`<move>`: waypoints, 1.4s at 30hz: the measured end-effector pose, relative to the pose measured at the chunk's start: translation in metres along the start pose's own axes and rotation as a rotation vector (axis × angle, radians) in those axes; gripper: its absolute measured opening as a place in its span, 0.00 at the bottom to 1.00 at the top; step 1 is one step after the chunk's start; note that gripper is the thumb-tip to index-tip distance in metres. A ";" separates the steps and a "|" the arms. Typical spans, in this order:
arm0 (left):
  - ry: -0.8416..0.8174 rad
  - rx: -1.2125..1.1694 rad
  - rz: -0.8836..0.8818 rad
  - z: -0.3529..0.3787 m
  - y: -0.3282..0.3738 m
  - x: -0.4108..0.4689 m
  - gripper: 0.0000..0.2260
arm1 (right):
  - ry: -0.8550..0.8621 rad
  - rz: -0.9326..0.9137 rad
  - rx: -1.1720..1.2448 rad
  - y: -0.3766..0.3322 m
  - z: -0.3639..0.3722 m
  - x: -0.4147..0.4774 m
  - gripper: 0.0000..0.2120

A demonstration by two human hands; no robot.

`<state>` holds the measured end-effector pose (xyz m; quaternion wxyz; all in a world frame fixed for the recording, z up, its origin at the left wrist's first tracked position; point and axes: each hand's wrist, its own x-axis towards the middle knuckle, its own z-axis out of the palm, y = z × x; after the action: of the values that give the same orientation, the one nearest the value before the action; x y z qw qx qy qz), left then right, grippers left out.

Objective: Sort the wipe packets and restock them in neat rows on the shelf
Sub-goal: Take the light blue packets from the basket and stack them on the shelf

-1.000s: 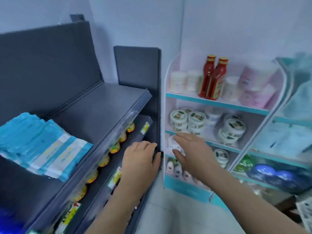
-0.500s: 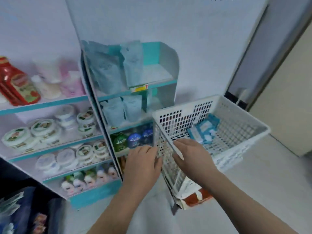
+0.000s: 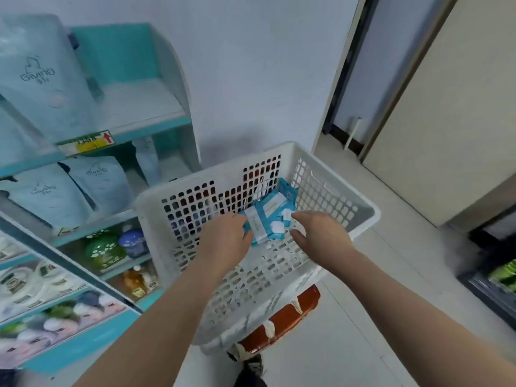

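My left fingers curl down over the left edge of the wipe packets. The back of my left hand hides the tips, so I cannot tell whether they pinch one. My right fingers are spread, thumb held apart below, and my right hand hovers just beside the heap's right edge, holding nothing. The packets lie in a loose blue-and-white heap at the far end of the white basket, which sits on an orange stool. I should close in from both sides, square the heap with labels facing one way, then press thumbs on top. The film looks slick and may slide apart.
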<state>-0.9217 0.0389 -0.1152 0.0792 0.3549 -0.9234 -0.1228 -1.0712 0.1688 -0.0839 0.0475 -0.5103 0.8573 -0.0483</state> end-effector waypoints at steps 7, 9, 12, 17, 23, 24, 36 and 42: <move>-0.259 -0.207 -0.296 0.071 -0.018 0.097 0.11 | -0.215 -0.002 0.085 0.057 0.043 0.118 0.21; -0.314 -0.277 -0.372 0.093 -0.022 0.115 0.09 | -0.266 -0.003 0.081 0.071 0.058 0.146 0.21; -0.350 -0.449 -0.475 0.127 -0.024 0.136 0.05 | -0.324 -0.023 0.084 0.086 0.082 0.177 0.21; -0.398 -0.605 -0.668 0.194 -0.023 0.162 0.21 | -0.401 -0.081 0.131 0.103 0.120 0.214 0.21; -0.271 -0.603 -0.887 0.220 -0.017 0.168 0.36 | -0.421 -0.207 0.252 0.109 0.152 0.250 0.23; -0.244 -0.635 -0.909 0.221 -0.018 0.167 0.33 | -0.426 -0.230 0.270 0.108 0.157 0.254 0.24; 0.042 -1.437 -1.274 0.200 -0.030 0.121 0.12 | -0.489 -0.246 0.180 0.101 0.188 0.279 0.17; 0.067 -1.751 -1.247 0.189 -0.025 0.130 0.07 | -0.890 0.083 0.895 0.079 0.177 0.251 0.09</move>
<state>-1.0457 -0.0344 -0.2950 0.2545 0.5865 -0.1679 -0.7503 -1.2361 -0.0210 -0.2777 0.6101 -0.3787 0.6714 -0.1833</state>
